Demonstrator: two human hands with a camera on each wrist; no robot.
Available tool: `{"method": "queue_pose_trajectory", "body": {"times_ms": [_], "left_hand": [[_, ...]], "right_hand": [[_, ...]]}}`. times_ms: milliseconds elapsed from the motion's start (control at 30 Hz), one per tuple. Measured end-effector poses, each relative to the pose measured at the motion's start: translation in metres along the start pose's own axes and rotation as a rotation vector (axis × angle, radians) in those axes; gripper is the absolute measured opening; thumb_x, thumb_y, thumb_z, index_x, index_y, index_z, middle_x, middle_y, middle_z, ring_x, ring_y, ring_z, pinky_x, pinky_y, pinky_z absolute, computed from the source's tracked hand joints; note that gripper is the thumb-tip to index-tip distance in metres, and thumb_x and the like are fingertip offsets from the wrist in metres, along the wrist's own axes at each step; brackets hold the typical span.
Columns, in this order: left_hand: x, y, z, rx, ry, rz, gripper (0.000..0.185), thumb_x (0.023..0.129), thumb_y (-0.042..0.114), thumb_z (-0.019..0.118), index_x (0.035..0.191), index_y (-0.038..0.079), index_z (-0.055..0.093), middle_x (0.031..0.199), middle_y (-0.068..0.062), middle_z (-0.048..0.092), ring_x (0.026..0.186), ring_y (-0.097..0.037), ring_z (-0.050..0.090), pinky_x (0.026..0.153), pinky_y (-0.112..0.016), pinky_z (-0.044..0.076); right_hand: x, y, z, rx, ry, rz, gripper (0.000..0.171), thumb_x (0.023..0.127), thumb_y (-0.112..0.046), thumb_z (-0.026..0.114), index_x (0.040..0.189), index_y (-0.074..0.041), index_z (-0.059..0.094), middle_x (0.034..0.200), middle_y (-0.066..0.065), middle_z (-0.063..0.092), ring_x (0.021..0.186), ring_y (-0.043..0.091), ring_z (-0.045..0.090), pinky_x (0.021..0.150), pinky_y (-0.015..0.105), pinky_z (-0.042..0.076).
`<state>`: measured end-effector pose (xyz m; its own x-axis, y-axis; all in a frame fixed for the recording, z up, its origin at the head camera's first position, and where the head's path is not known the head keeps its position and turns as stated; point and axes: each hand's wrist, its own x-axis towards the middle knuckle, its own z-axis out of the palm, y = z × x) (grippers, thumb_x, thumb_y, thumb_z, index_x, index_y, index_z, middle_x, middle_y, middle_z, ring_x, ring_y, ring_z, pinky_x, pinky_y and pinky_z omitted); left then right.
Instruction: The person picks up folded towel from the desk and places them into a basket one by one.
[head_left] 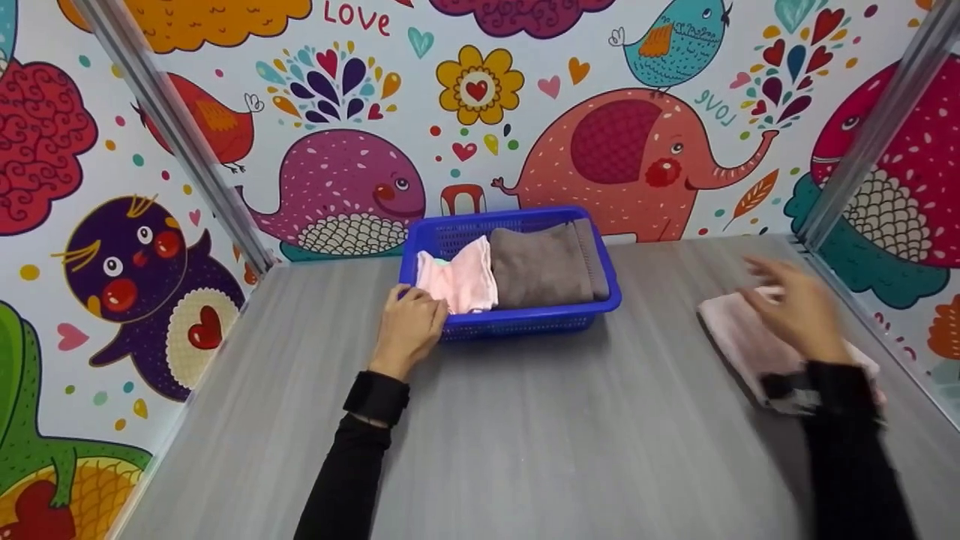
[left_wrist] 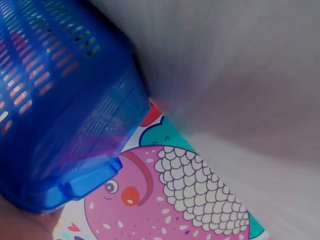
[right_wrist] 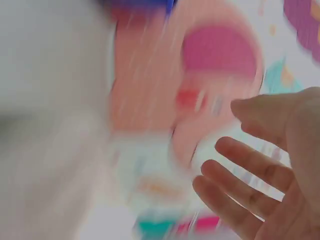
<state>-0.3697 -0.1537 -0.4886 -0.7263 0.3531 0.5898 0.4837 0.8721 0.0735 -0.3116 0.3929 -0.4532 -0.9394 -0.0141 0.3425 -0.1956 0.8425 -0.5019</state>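
My left hand (head_left: 409, 330) grips the near left corner of a blue plastic basket (head_left: 525, 318), its fingers bent over the rim. In the left wrist view the basket's slotted side (left_wrist: 75, 95) fills the upper left, and part of the hand (left_wrist: 22, 222) shows below it. Inside the basket lie a folded light pink cloth (head_left: 461, 279) on the left and folded grey-brown towels (head_left: 544, 266) on the right. My right hand (head_left: 802, 307) hovers over a folded pale pink towel (head_left: 739, 330) on the tabletop, holding nothing. Its fingers (right_wrist: 250, 192) are spread and extended in the right wrist view.
The grey tabletop (head_left: 525, 442) runs back to a wall (head_left: 480, 150) printed with cartoon animals. Metal posts (head_left: 187, 142) stand at the left and right back corners. The basket sits against the back wall, in front of a printed elephant.
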Motion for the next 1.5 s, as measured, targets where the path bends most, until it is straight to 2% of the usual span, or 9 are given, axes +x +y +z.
{"method": "queue_pose_trajectory", "body": {"times_ms": [133, 233, 433, 633, 733, 900, 1133, 1267, 1500], "left_hand": [[0.000, -0.001, 0.000, 0.006, -0.008, 0.002, 0.042, 0.103, 0.019, 0.053, 0.068, 0.006, 0.070, 0.081, -0.009, 0.076, 0.096, -0.029, 0.070, 0.108, -0.051, 0.044], [0.000, -0.002, -0.001, 0.013, -0.012, 0.004, 0.044, 0.104, 0.022, 0.049, 0.069, 0.006, 0.071, 0.082, -0.009, 0.077, 0.096, -0.029, 0.070, 0.109, -0.051, 0.043], [0.000, -0.001, -0.001, 0.007, -0.028, 0.002, 0.046, 0.106, 0.025, 0.047, 0.072, 0.006, 0.071, 0.085, -0.009, 0.077, 0.098, -0.030, 0.071, 0.109, -0.052, 0.043], [0.000, -0.001, 0.001, 0.033, 0.007, 0.011, 0.041, 0.103, 0.022, 0.053, 0.070, 0.006, 0.069, 0.081, -0.009, 0.076, 0.095, -0.029, 0.071, 0.107, -0.051, 0.045], [0.000, -0.001, 0.001, 0.031, -0.010, 0.006, 0.041, 0.104, 0.023, 0.052, 0.071, 0.006, 0.070, 0.082, -0.009, 0.076, 0.097, -0.030, 0.071, 0.108, -0.051, 0.044], [0.001, 0.001, 0.000, 0.010, -0.052, -0.022, 0.044, 0.106, 0.025, 0.050, 0.073, 0.006, 0.071, 0.084, -0.010, 0.077, 0.100, -0.030, 0.070, 0.111, -0.053, 0.042], [0.001, 0.001, -0.001, 0.001, -0.048, -0.020, 0.040, 0.105, 0.023, 0.050, 0.079, 0.005, 0.075, 0.085, -0.010, 0.077, 0.099, -0.031, 0.071, 0.110, -0.052, 0.042], [0.001, 0.002, 0.000, 0.001, -0.051, -0.023, 0.038, 0.104, 0.022, 0.052, 0.079, 0.006, 0.075, 0.085, -0.010, 0.077, 0.099, -0.030, 0.070, 0.111, -0.052, 0.042], [0.001, 0.001, 0.000, -0.004, -0.025, -0.012, 0.039, 0.104, 0.022, 0.052, 0.077, 0.005, 0.073, 0.084, -0.010, 0.077, 0.097, -0.031, 0.071, 0.109, -0.052, 0.043]], "right_hand": [[-0.035, 0.067, -0.017, 0.010, -0.280, 0.139, 0.079, 0.101, -0.039, 0.067, 0.161, -0.003, 0.030, 0.160, 0.039, 0.027, 0.141, 0.064, 0.028, 0.106, 0.082, 0.025], [-0.049, 0.091, -0.014, 0.047, -0.414, 0.192, 0.085, 0.101, -0.045, 0.064, 0.163, -0.002, 0.023, 0.165, 0.038, 0.014, 0.145, 0.066, 0.014, 0.107, 0.084, 0.017], [-0.054, 0.100, -0.009, -0.020, -0.385, 0.187, 0.084, 0.100, -0.052, 0.062, 0.160, -0.002, 0.031, 0.163, 0.037, 0.018, 0.142, 0.066, 0.014, 0.102, 0.088, 0.016], [-0.052, 0.083, -0.003, -0.051, -0.399, 0.156, 0.084, 0.098, -0.054, 0.064, 0.157, 0.000, 0.037, 0.159, 0.037, 0.025, 0.137, 0.061, 0.019, 0.102, 0.085, 0.023], [-0.048, 0.064, 0.005, -0.096, -0.415, 0.131, 0.086, 0.096, -0.060, 0.065, 0.154, -0.001, 0.043, 0.156, 0.035, 0.031, 0.135, 0.058, 0.026, 0.102, 0.082, 0.028], [-0.038, 0.023, 0.031, -0.176, -0.382, 0.031, 0.081, 0.094, -0.060, 0.066, 0.150, -0.004, 0.052, 0.148, 0.033, 0.045, 0.127, 0.052, 0.041, 0.099, 0.075, 0.039], [-0.032, -0.025, 0.069, -0.239, -0.342, -0.031, 0.078, 0.093, -0.065, 0.064, 0.149, -0.010, 0.056, 0.142, 0.028, 0.055, 0.123, 0.047, 0.048, 0.097, 0.069, 0.046], [-0.033, -0.035, 0.075, -0.255, -0.327, -0.043, 0.076, 0.093, -0.064, 0.065, 0.147, -0.010, 0.059, 0.139, 0.026, 0.057, 0.121, 0.045, 0.050, 0.095, 0.068, 0.049], [-0.034, -0.037, 0.073, -0.270, -0.324, -0.056, 0.074, 0.092, -0.062, 0.067, 0.145, -0.010, 0.061, 0.137, 0.026, 0.058, 0.120, 0.046, 0.051, 0.092, 0.069, 0.050]]}}
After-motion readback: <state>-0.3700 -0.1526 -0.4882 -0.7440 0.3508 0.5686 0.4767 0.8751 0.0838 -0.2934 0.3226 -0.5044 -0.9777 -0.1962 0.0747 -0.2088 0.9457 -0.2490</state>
